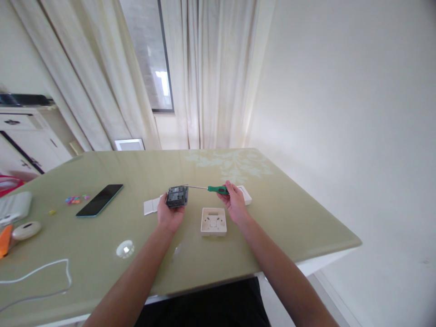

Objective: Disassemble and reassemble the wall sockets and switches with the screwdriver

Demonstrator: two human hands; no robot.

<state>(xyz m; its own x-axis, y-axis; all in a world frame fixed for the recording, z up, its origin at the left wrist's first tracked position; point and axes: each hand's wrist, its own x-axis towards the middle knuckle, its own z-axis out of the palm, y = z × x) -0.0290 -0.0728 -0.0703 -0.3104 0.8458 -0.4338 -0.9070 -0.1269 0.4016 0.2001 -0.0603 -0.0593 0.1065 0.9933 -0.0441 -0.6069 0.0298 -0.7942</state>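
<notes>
My left hand grips a dark grey wall switch module, its back side with terminals turned up. In my right hand is a screwdriver with a green and black handle. Its thin shaft points left, and the tip meets the upper right edge of the module; whether it sits in a screw is too small to tell. A white square mounting box lies open side up between my forearms. Behind my right hand, a white switch piece is partly hidden. White flat plates lie left of my left hand.
On the left lie a black phone, small colourful bits, a white round object, an orange item and a white cable. A shiny white round piece sits near my left forearm. A wall borders the right side.
</notes>
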